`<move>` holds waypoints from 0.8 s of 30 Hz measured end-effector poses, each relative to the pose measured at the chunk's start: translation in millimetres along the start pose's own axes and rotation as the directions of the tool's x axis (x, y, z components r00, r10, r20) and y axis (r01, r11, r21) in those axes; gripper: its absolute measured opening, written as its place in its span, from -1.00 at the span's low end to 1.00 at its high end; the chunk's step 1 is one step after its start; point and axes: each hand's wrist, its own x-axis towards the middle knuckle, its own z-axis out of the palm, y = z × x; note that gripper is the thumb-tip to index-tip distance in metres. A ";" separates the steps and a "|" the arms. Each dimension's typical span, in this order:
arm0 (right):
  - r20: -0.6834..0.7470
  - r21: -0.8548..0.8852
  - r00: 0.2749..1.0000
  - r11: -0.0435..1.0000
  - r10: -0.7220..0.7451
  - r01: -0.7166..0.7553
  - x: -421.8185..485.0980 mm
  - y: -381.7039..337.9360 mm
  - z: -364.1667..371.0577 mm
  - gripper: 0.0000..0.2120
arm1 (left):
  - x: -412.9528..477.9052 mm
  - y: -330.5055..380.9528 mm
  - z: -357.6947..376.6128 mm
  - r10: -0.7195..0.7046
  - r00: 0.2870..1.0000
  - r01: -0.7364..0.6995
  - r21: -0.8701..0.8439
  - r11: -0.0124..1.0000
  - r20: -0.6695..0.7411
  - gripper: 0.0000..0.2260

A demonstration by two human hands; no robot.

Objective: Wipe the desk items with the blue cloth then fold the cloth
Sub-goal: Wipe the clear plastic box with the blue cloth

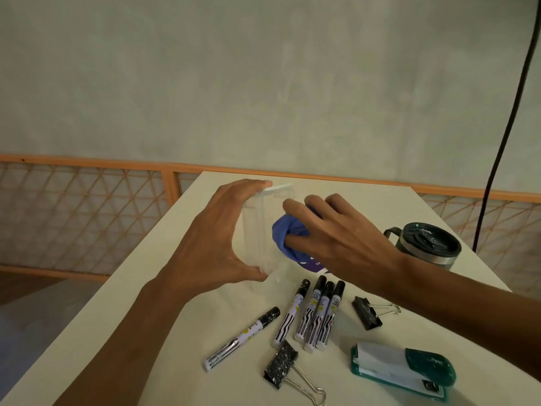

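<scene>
Just above the pale, smooth desk point(164, 288), the left hand point(216, 238) grips a clear plastic box point(265, 230). The thumb clamps its near end and the fingers hook over its far end. The box is long, see-through and rounded at the corners. The right hand point(345, 235) holds the blue cloth point(285, 230), a soft crumpled wad, with its fingers curled over it and the thumb tucked into the folds. The cloth is pressed against the side of the box.

Nearer the camera lie five markers point(317, 312) with white barrels, black caps and black wavy stripes. Three lie touching side by side, and two lie apart to their left. Their print is too small to read. Two black binder clips point(367, 313) with wire handles look speckled with white. A green and white stapler point(401, 367) lies at the near right. A dark green mug point(427, 244) with a lid and a metal band stands further back on the right. A purple label point(310, 263) with white lettering peeks out under the right hand, and its words are cut off.
</scene>
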 end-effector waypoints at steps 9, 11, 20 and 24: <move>0.066 0.493 0.936 0.804 0.345 -0.331 13.7 -39.4 8.8 -0.66 | -2.7 0.2 8.6 0.015 0.996 -0.015 -0.006 1.000 -0.091 0.10; 0.068 0.567 0.936 0.759 0.345 -0.321 21.7 -43.8 3.6 -0.66 | -3.4 -1.9 12.2 0.006 0.997 -0.008 -0.024 1.000 -0.079 0.11; 0.012 0.436 0.972 0.874 0.233 -0.214 18.0 -31.7 -16.1 -0.49 | -7.0 -5.6 7.4 -0.071 0.986 0.048 -0.152 0.987 -0.151 0.10; -0.009 0.187 0.960 0.943 0.281 -0.274 13.6 -17.2 -19.9 -0.72 | -3.0 -3.0 5.4 -0.066 0.975 0.035 -0.145 0.989 -0.211 0.08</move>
